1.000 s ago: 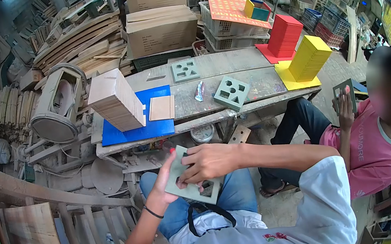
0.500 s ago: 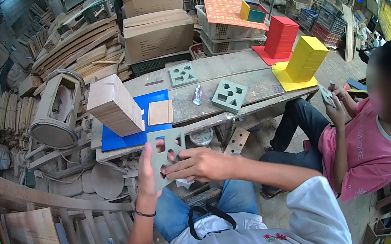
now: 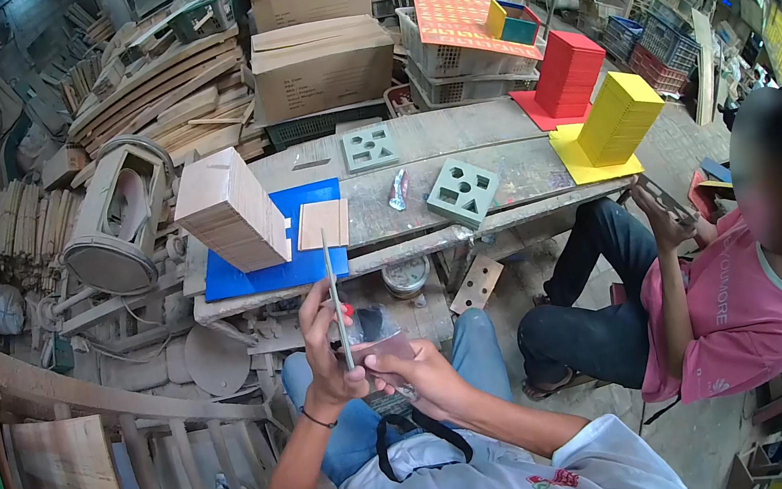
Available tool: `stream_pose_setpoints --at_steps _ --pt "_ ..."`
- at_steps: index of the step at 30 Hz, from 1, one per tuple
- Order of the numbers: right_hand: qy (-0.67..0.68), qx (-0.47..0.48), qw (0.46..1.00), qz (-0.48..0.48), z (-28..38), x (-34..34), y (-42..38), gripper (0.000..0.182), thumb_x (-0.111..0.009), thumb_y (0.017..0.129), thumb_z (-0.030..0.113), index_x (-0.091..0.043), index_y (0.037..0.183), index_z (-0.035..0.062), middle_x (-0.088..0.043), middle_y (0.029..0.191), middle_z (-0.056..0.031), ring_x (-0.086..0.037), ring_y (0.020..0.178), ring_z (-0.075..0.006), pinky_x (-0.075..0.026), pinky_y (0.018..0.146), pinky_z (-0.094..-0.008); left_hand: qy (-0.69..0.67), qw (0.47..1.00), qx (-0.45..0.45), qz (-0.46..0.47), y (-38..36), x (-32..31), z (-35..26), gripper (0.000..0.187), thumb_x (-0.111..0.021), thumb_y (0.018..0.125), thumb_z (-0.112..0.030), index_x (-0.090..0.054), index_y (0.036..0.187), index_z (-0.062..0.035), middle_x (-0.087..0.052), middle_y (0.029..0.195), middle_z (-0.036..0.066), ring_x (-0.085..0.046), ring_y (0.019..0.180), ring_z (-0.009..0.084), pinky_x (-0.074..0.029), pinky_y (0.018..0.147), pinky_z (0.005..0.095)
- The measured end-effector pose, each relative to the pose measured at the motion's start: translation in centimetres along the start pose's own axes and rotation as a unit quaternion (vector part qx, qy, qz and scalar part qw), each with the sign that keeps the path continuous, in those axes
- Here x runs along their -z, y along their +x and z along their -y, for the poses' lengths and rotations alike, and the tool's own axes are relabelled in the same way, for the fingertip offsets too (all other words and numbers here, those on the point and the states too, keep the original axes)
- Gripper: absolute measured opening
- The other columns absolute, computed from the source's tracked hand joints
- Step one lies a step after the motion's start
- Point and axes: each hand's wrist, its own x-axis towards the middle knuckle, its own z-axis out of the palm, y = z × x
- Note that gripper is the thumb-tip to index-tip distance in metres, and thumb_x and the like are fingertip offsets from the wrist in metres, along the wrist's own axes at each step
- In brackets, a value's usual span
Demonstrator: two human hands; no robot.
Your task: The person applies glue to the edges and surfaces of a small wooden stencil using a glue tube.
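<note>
My left hand (image 3: 324,354) grips a thin grey-green board (image 3: 337,303), turned so that its edge faces me. In the previous view of it, cut-out shapes show through its face. My right hand (image 3: 422,369) is closed just right of the board's lower end. Between its thumb and fingers is a small brownish sheet (image 3: 388,349), whose kind I cannot make out. A small red spot shows by my left fingertips. Beyond my hands, two grey-green boards with shaped holes, a nearer one (image 3: 463,192) and a farther one (image 3: 369,148), lie on the workbench (image 3: 518,146).
A pale wooden stack (image 3: 230,213) stands on a blue panel (image 3: 321,263), beside a small wooden panel (image 3: 322,224). Red (image 3: 571,73) and yellow (image 3: 622,119) stacks stand to the right. A person in a pink shirt (image 3: 725,316) sits at right, holding a similar board. A tin (image 3: 407,277) sits below the bench.
The board in my left hand has turned from face-on to edge-on. My right hand has moved from the board's face to beside its lower end. The seated person's board has tilted and lowered.
</note>
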Motion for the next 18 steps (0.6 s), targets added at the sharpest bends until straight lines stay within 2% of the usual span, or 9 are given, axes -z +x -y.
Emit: stream_pose_setpoints --at_steps 2,6,8,10,11,13,14,15,18 --pt "0.122 -0.079 0.989 -0.018 0.4 0.1 -0.4 0.017 -0.066 0.087 0.013 -0.062 0.098 0.001 -0.06 0.075 -0.0032 -0.054 0.062 -0.0089 -0.043 0.054 -0.0233 -0.002 0.999 -0.032 0.031 -0.5 0.3 0.3 0.07 -0.035 0.092 -0.063 -0.04 0.12 0.0017 -0.043 0.128 0.032 -0.051 0.103 0.0289 -0.044 0.084 0.0384" --pt "0.175 -0.071 0.982 -0.01 -1.2 1.2 0.0 0.019 -0.066 0.088 0.013 -0.061 0.102 0.0012 -0.06 0.075 -0.0035 -0.054 0.062 -0.0103 -0.043 0.055 -0.0238 -0.011 0.999 0.012 0.051 -1.5 0.6 -0.1 0.071 -0.037 0.093 -0.06 -0.039 0.125 0.003 -0.041 0.131 0.034 -0.052 0.1 0.0274 -0.045 0.083 0.0369" --pt "0.114 0.006 0.992 -0.049 -1.4 2.1 0.4 0.025 -0.065 0.088 0.012 -0.06 0.109 -0.0001 -0.059 0.075 -0.0039 -0.054 0.062 -0.0116 -0.043 0.055 -0.0243 -0.092 0.976 0.198 -0.001 -2.4 0.5 -0.5 0.062 -0.035 0.096 -0.052 -0.042 0.125 0.0025 -0.051 0.118 0.025 -0.056 0.096 0.0264 -0.045 0.086 0.0369" --pt "0.106 0.023 0.993 -0.05 -0.3 3.1 0.4 0.029 -0.064 0.089 0.012 -0.058 0.114 -0.0008 -0.06 0.077 -0.0045 -0.055 0.063 -0.0119 -0.044 0.055 -0.0246 -0.207 0.915 0.337 -0.084 -3.6 -0.1 -0.1 0.055 -0.033 0.099 -0.047 -0.045 0.123 0.0012 -0.058 0.104 0.014 -0.057 0.08 0.0184 -0.049 0.084 0.0371" --pt "0.096 0.037 0.993 -0.051 0.4 3.8 0.4 0.034 -0.063 0.089 0.011 -0.056 0.12 -0.0015 -0.06 0.078 -0.0051 -0.055 0.063 -0.0122 -0.044 0.056 -0.0249 -0.208 0.915 0.335 -0.085 -4.0 -0.2 0.0 0.055 -0.033 0.099 -0.047 -0.045 0.123 0.0012 -0.058 0.104 0.014 -0.057 0.08 0.0184 -0.049 0.084 0.0371" --pt "0.083 0.042 0.995 -0.02 0.7 5.7 0.9 0.044 -0.061 0.089 0.007 -0.049 0.131 -0.0003 -0.063 0.089 -0.0082 -0.058 0.067 -0.0131 -0.046 0.058 -0.0259 -0.399 0.763 0.474 -0.185 -5.3 -0.1 -0.1 0.056 -0.032 0.099 -0.049 -0.046 0.119 0.0006 -0.058 0.104 0.015 -0.056 0.078 0.0184 -0.052 0.081 0.0416" --pt "0.081 0.053 0.995 -0.034 0.9 6.2 1.2 0.045 -0.061 0.088 0.007 -0.047 0.132 0.0003 -0.064 0.094 -0.0104 -0.059 0.067 -0.0141 -0.047 0.057 -0.0265 -0.426 0.737 0.488 -0.192 -6.3 0.1 0.2 0.056 -0.031 0.099 -0.05 -0.046 0.119 0.001 -0.058 0.107 0.016 -0.058 0.078 0.0202 -0.054 0.079 0.0484" --pt "0.08 0.064 0.994 -0.047 1.2 6.6 1.4 0.047 -0.06 0.088 0.006 -0.046 0.132 0.0009 -0.064 0.1 -0.0126 -0.06 0.066 -0.015 -0.048 0.056 -0.027 -0.427 0.737 0.486 -0.194 -7.2 0.1 0.3 0.056 -0.031 0.099 -0.05 -0.046 0.119 0.001 -0.058 0.107 0.016 -0.058 0.078 0.0202 -0.054 0.079 0.0484" --pt "0.086 0.077 0.992 -0.043 1.6 7.2 1.8 0.05 -0.059 0.088 0.004 -0.043 0.135 0.0026 -0.064 0.105 -0.014 -0.061 0.068 -0.0158 -0.05 0.058 -0.027 -0.482 0.65 0.56 -0.178 -9.5 0.6 0.3 0.058 -0.033 0.097 -0.053 -0.049 0.119 -0.0014 -0.056 0.115 0.02 -0.062 0.088 0.0256 -0.053 0.081 0.0506"
